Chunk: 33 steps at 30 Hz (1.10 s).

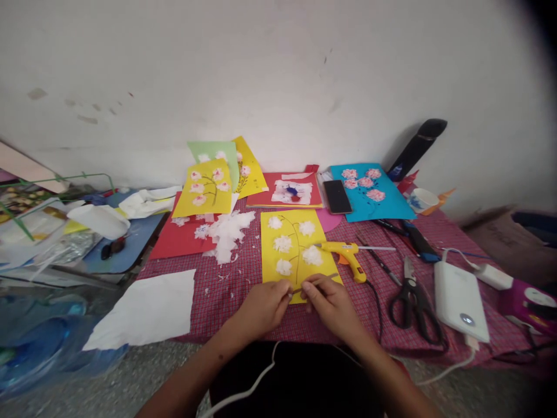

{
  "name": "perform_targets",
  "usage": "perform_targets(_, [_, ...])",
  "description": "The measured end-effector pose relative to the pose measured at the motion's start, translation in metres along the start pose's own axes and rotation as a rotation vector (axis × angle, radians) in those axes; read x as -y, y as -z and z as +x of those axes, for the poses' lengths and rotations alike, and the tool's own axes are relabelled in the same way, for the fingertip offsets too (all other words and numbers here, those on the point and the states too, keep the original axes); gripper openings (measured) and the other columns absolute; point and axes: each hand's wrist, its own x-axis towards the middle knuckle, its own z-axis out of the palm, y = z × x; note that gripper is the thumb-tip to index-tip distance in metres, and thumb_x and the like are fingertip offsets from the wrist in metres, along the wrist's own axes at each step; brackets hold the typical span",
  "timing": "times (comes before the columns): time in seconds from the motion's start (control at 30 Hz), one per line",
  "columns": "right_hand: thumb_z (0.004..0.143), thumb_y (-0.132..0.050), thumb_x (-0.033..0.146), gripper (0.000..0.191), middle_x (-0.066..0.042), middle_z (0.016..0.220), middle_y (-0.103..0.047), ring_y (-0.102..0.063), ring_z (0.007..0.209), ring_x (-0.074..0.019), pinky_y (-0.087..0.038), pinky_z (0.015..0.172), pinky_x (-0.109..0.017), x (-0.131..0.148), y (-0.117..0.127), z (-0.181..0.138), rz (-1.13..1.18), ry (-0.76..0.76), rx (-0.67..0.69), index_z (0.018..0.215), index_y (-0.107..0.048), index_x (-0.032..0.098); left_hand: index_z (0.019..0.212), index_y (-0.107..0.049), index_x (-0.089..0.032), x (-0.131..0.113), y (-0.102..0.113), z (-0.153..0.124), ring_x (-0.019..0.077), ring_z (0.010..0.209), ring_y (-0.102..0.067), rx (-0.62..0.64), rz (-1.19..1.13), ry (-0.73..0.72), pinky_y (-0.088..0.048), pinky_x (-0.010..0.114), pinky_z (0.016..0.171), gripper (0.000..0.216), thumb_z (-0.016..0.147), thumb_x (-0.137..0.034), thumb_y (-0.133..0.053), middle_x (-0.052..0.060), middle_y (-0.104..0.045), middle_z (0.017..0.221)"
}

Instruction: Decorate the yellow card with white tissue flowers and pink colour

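My left hand [267, 303] and my right hand [329, 305] are close together over the lower edge of a yellow sheet [270, 273]. Both pinch a thin brownish strip [297, 290], part of which sticks out past the right fingers. Whether it is a twig or twisted paper, I cannot tell. On the sheet are several white tissue flowers [282, 244] and a thin curved brown stem [297, 244]. A yellow hot glue gun [348, 255] lies on the right, its nozzle over the sheet's edge beside a flower.
Black-handled scissors [411, 302], a white power bank [462, 299] and a pen [383, 264] lie on the right. A phone [337, 197] rests beside a blue flower sheet [391, 200]. Torn white tissue [228, 232] is scattered on the left, near a white paper sheet [148, 307].
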Motion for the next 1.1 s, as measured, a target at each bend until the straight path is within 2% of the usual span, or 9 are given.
perform_targets(0.07, [0.097, -0.058, 0.046, 0.035, -0.001, 0.067, -0.066, -0.058, 0.051, -0.0118, -0.047, 0.054, -0.025, -0.003, -0.001, 0.004, 0.068, -0.034, -0.050, 0.077, -0.067, 0.019, 0.105, -0.058, -0.021, 0.005, 0.004, 0.004, 0.0210, 0.090, -0.066, -0.041, -0.062, -0.015, -0.052, 0.034, 0.081, 0.010, 0.096, -0.023, -0.055, 0.005, -0.071, 0.101])
perform_targets(0.13, [0.096, -0.060, 0.050, 0.038, 0.000, 0.062, -0.064, -0.057, 0.049, -0.0119, -0.045, 0.052, -0.025, -0.007, 0.000, 0.006, 0.143, -0.087, -0.092, 0.074, -0.066, 0.019, 0.115, -0.058, -0.023, 0.011, 0.011, 0.007, 0.0205, 0.095, -0.065, -0.109, -0.143, -0.018, -0.052, 0.035, 0.086, 0.027, 0.089, -0.019, -0.062, 0.005, -0.069, 0.111])
perform_targets(0.2, [0.094, -0.063, 0.052, 0.039, -0.001, 0.063, -0.066, -0.056, 0.047, -0.0117, -0.043, 0.049, -0.024, -0.012, 0.002, 0.007, 0.226, -0.148, -0.118, 0.075, -0.065, 0.019, 0.117, -0.057, -0.023, 0.017, 0.016, 0.011, 0.0193, 0.094, -0.064, -0.183, -0.183, 0.005, -0.052, 0.035, 0.087, 0.034, 0.085, -0.013, -0.060, 0.005, -0.067, 0.112])
perform_targets(0.3, [0.091, -0.067, 0.055, 0.039, -0.002, 0.069, -0.069, -0.055, 0.045, -0.0112, -0.041, 0.046, -0.024, -0.017, 0.006, 0.008, 0.325, -0.202, -0.166, 0.078, -0.063, 0.018, 0.114, -0.058, -0.022, 0.024, 0.018, 0.020, 0.0202, 0.098, -0.062, -0.212, -0.097, 0.016, -0.052, 0.036, 0.090, 0.033, 0.083, -0.009, -0.057, 0.006, -0.064, 0.112])
perform_targets(0.4, [0.089, -0.069, 0.057, 0.040, -0.001, 0.069, -0.069, -0.055, 0.045, -0.0111, -0.041, 0.045, -0.024, -0.021, 0.009, 0.009, 0.345, -0.197, -0.203, 0.079, -0.063, 0.018, 0.113, -0.059, -0.021, 0.027, 0.012, 0.032, 0.0233, 0.104, -0.060, -0.168, 0.056, -0.004, -0.049, 0.038, 0.094, 0.028, 0.085, -0.017, -0.063, 0.006, -0.061, 0.112])
perform_targets(0.53, [0.090, -0.068, 0.053, 0.036, -0.001, 0.068, -0.067, -0.055, 0.048, -0.0117, -0.044, 0.048, -0.025, -0.023, 0.012, 0.011, 0.260, -0.158, -0.207, 0.080, -0.065, 0.019, 0.110, -0.060, -0.020, 0.031, 0.008, 0.045, 0.0229, 0.100, -0.061, -0.154, 0.108, 0.004, -0.050, 0.036, 0.090, 0.020, 0.090, -0.024, -0.064, 0.006, -0.061, 0.108])
perform_targets(0.7, [0.093, -0.063, 0.051, 0.036, -0.002, 0.071, -0.066, -0.057, 0.051, -0.0124, -0.047, 0.051, -0.025, -0.018, 0.011, 0.016, 0.074, -0.092, -0.197, 0.077, -0.065, 0.019, 0.103, -0.063, -0.019, 0.037, 0.011, 0.049, 0.0209, 0.097, -0.061, -0.146, 0.047, -0.012, -0.050, 0.034, 0.088, 0.011, 0.096, -0.023, -0.056, 0.005, -0.062, 0.102])
perform_targets(0.87, [0.095, -0.058, 0.047, 0.032, -0.005, 0.083, -0.069, -0.060, 0.055, -0.0128, -0.050, 0.055, -0.026, -0.013, 0.003, 0.020, -0.034, -0.035, -0.155, 0.082, -0.066, 0.019, 0.097, -0.066, -0.018, 0.038, 0.012, 0.050, 0.0203, 0.095, -0.060, -0.124, 0.063, -0.042, -0.049, 0.033, 0.086, 0.014, 0.099, -0.024, -0.053, 0.005, -0.064, 0.097])
perform_targets(1.1, [0.098, -0.056, 0.039, 0.023, -0.004, 0.081, -0.071, -0.065, 0.064, -0.0168, -0.050, 0.060, -0.027, -0.012, -0.005, 0.025, -0.196, 0.013, -0.091, 0.094, -0.067, 0.020, 0.097, -0.068, -0.018, 0.040, 0.011, 0.053, 0.0204, 0.094, -0.061, -0.107, 0.071, -0.039, -0.049, 0.032, 0.084, 0.017, 0.099, -0.021, -0.052, 0.006, -0.064, 0.096])
